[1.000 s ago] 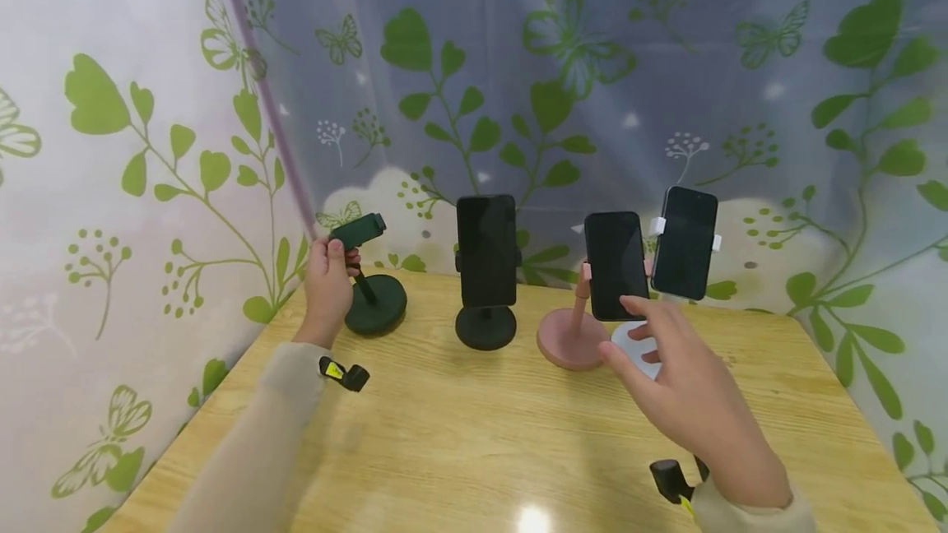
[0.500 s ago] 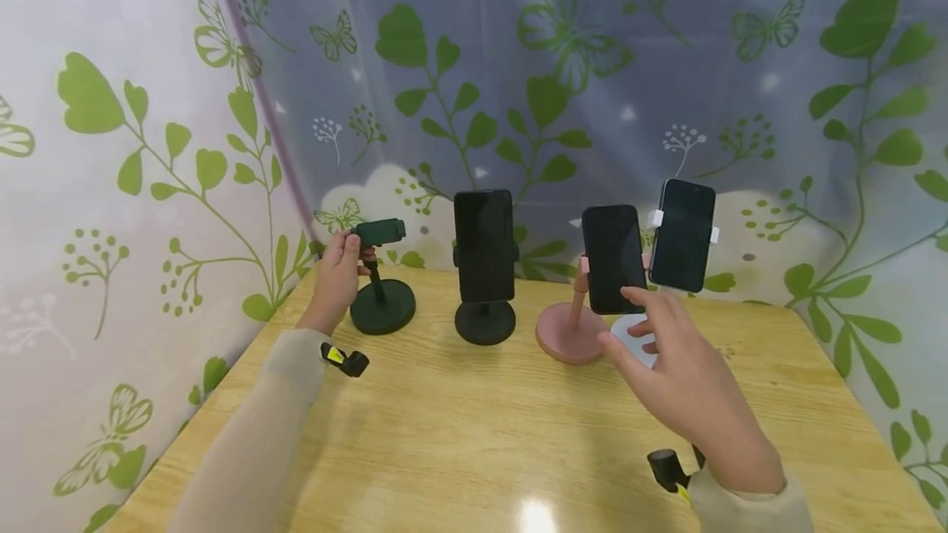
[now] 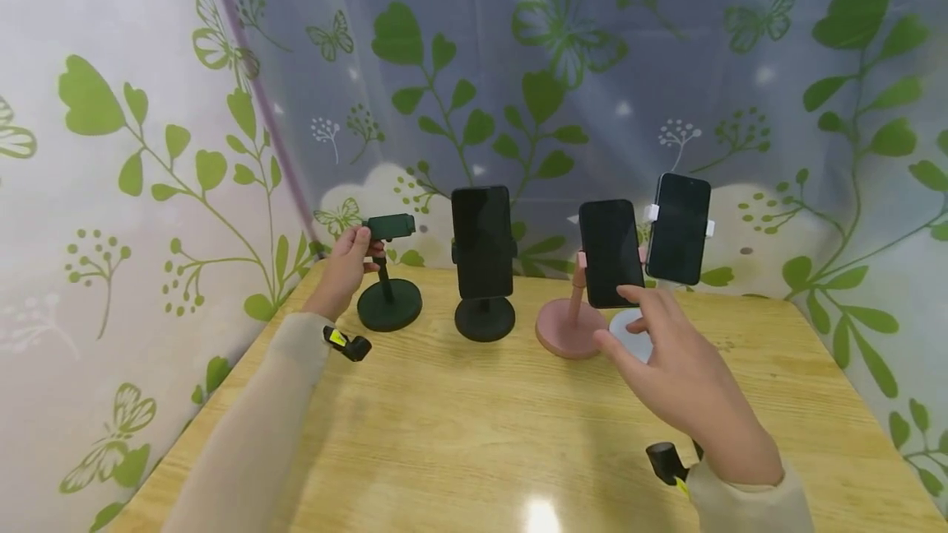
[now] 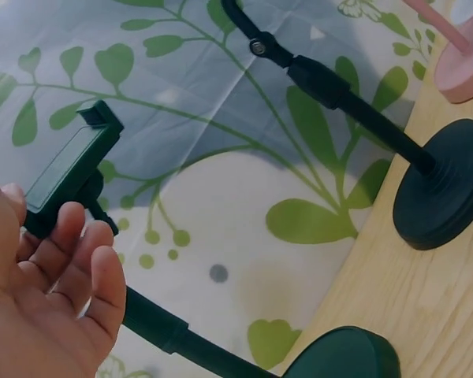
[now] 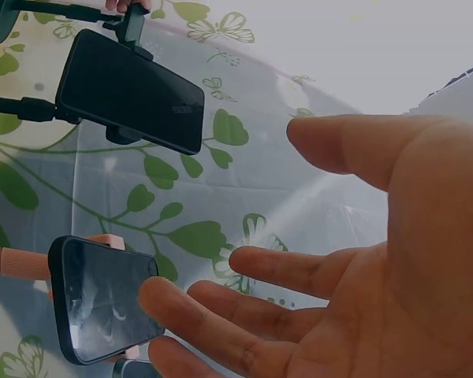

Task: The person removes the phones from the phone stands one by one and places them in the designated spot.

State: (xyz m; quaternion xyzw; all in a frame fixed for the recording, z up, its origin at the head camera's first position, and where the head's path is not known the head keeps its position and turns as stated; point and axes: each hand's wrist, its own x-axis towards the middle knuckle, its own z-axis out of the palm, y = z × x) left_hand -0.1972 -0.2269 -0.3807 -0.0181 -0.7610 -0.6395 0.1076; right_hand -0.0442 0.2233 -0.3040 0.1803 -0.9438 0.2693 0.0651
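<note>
At the left end of the table stands a dark green phone stand (image 3: 388, 305) with a round base and no phone in its clamp. My left hand (image 3: 346, 266) pinches the left end of its clamp head (image 4: 71, 169) between thumb and fingers; the head lies about level. My right hand (image 3: 692, 377) hovers with spread, slightly bent fingers before a pink stand (image 3: 569, 329). That stand carries a dark phone (image 3: 611, 253), and nothing is in the right hand. In the head view a fingertip overlaps the phone's lower edge; whether it touches is unclear.
A black stand (image 3: 485, 319) with an upright black phone (image 3: 482, 242) is in the middle. Far right, a white stand (image 3: 631, 337) holds another phone (image 3: 677, 229), its base partly hidden by the right hand. A leaf-patterned curtain (image 3: 548, 6) hangs behind the wooden table (image 3: 459, 426).
The left hand has moved right, and the green stand has slid slightly right with it. Its clamp head has gone from slanted to nearly level. The right hand has hardly moved.
</note>
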